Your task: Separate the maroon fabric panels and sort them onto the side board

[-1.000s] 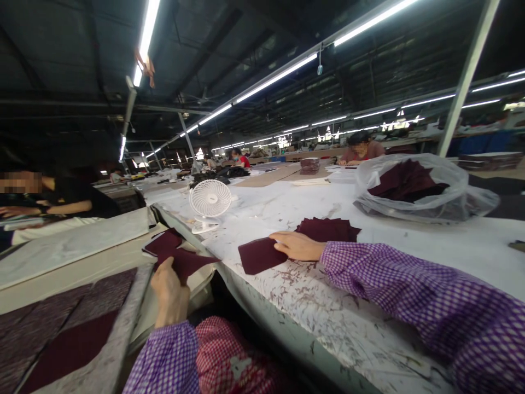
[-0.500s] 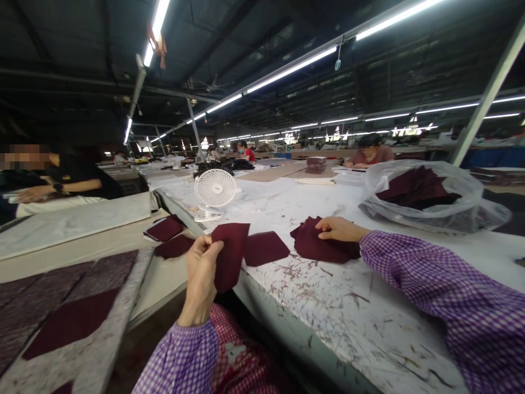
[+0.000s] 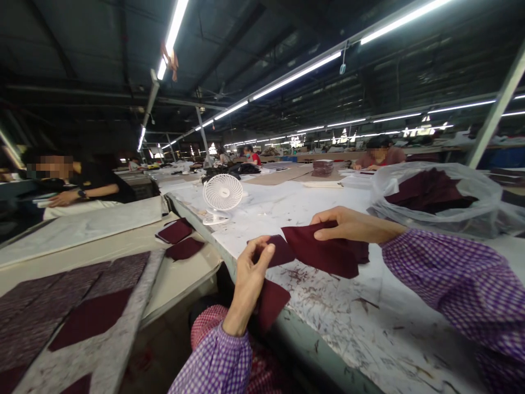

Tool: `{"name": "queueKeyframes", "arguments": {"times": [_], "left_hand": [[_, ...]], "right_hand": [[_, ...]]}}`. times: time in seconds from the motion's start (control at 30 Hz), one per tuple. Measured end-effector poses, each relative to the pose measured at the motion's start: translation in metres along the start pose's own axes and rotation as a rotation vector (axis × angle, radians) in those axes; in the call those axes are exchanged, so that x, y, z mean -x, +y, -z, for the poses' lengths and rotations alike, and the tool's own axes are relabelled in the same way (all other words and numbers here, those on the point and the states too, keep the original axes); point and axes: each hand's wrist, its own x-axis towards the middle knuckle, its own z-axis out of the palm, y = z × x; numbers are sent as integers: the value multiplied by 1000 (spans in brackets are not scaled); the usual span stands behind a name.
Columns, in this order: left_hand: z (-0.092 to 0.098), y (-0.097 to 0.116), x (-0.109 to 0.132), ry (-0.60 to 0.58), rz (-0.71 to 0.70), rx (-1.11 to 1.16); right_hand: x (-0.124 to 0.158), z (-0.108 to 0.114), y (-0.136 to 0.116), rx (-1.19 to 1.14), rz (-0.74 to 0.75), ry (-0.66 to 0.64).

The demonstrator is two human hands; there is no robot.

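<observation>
My left hand (image 3: 249, 273) is closed with a maroon fabric piece (image 3: 274, 300) hanging below and behind it, at the table's near edge; part of that piece is hidden by the hand. My right hand (image 3: 348, 224) pinches the upper edge of another maroon fabric piece (image 3: 322, 249), which is raised at a tilt. Behind this piece, the edge of a small pile of maroon pieces (image 3: 363, 253) shows. Just past my left fingertips, one more maroon piece (image 3: 281, 250) lies on the white table (image 3: 262, 213).
A white fan (image 3: 223, 192) stands on the table. A clear plastic bag (image 3: 488, 202) of maroon pieces sits at right. Maroon pieces (image 3: 184, 249) lie on the left table, near a board (image 3: 135, 306) bearing patterned and maroon pieces. A co-worker (image 3: 98, 183) sits at left, another (image 3: 381, 156) across the table.
My right hand has lifted a fabric piece off the pile and moved slightly left. My left hand has moved right, its piece now hanging lower. The view has shifted a little left.
</observation>
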Motion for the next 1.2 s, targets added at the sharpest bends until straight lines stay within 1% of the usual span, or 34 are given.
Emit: {"name": "queueKeyframes", "arguments": {"times": [0.07, 0.13, 0.23, 0.3, 0.43, 0.57, 0.63, 0.77, 0.87, 0.93, 0.97, 1.03, 1.07, 1.1, 1.13, 1.17, 1.2], "left_hand": [[-5, 9, 4, -44, -42, 15], [-10, 15, 5, -68, -49, 75], [-13, 16, 5, -86, 33, 151], [-13, 14, 5, -89, 77, 164], [-7, 7, 6, -84, 65, 166], [1, 2, 7, -101, 84, 174], [5, 0, 6, -105, 82, 148], [8, -6, 5, -84, 125, 140], [5, -11, 3, -58, 175, 173], [4, -14, 1, -22, 177, 182], [4, -16, -1, 7, 168, 188], [7, -19, -5, 72, 152, 222], [9, -21, -7, 98, 157, 251], [12, -22, -9, 117, 171, 287], [14, -24, -11, 132, 193, 325], [15, -25, -12, 145, 217, 358], [16, -26, -14, 157, 237, 382]], "right_hand": [[2, -7, -9, 10, 20, -23], [3, -13, -15, 15, 31, -51], [3, -21, -20, 30, 47, -75], [2, -24, -21, 26, 78, -74], [-2, -29, -15, -2, 115, -67], [-8, -30, -7, 56, 116, 49], [-9, -29, -4, 50, 98, 76], [-10, -25, -2, 23, 45, 48], [-13, -22, 3, 49, 65, 50], [-17, -17, 14, 68, 51, 104], [-19, -12, 22, 86, 22, 162], [-22, 1, 46, 136, -80, 320], [-22, 9, 61, 174, -156, 410], [-22, 17, 76, 188, -233, 455], [-21, 25, 92, 228, -316, 469], [-20, 31, 107, 315, -402, 483], [-19, 36, 119, 426, -449, 477]]}}
